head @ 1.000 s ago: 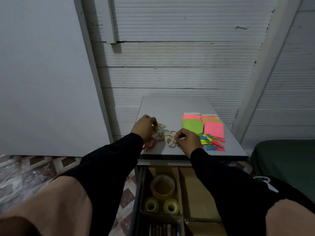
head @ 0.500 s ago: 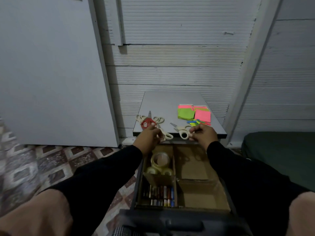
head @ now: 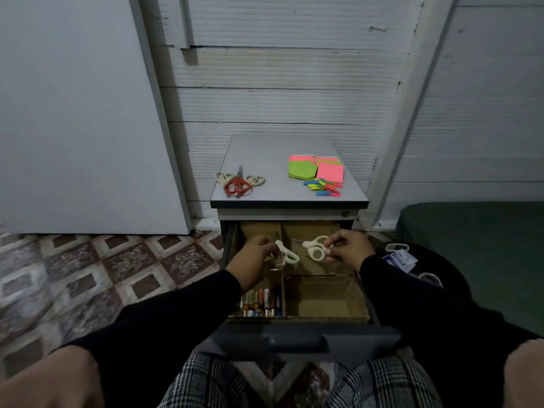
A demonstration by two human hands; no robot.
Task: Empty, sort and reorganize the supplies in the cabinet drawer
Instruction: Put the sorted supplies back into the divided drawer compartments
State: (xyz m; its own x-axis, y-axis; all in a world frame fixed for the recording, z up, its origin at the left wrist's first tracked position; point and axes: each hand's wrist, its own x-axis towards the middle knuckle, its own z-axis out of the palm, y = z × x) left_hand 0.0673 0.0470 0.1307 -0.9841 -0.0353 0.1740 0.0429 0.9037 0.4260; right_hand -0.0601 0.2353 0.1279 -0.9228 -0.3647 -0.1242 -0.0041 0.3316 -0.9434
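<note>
Each hand is clamped on a pair of cream scissors over the open drawer (head: 297,320): left hand (head: 255,260) on one pair (head: 286,254), right hand (head: 348,249) on the other (head: 315,248). I judge they are best lowered flat, blades together and pointing the same way, into one empty cardboard compartment (head: 323,300), clear of the batteries (head: 260,303) at the drawer's front-left corner.

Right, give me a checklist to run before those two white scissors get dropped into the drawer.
1. Left hand grips its white scissors: ok.
2. Right hand grips the other white scissors: ok.
3. Drawer pulled open: ok.
4. Rear right compartment free of items: cannot tell, hands cover part.
5. Blades closed: cannot tell.
6. Red scissors remain on the cabinet top: not ok, unsorted.
</note>
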